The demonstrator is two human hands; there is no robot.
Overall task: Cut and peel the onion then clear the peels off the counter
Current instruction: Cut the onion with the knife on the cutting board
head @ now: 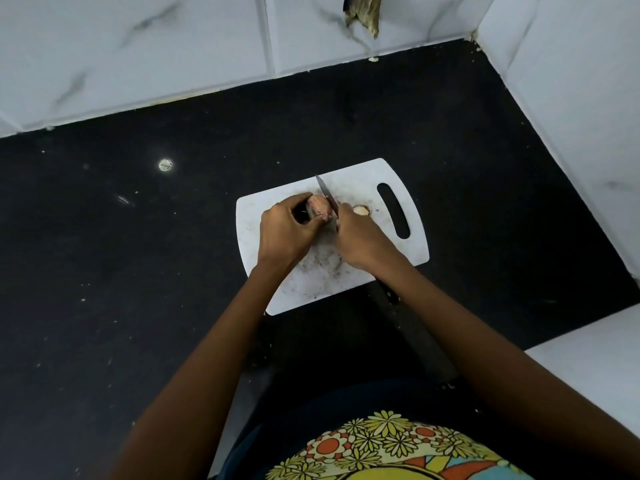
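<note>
On the cutting board (408, 251), the left hand (284, 233) grips the onion (320, 205); the right hand (360, 240) holds a knife (326, 194) against it.

The knife (327, 196) handle is buried inside the right hand (360, 242). The left hand (285, 233) covers much of the onion (320, 206). The small piece (361, 211) beside the right hand is too small to identify.
</note>
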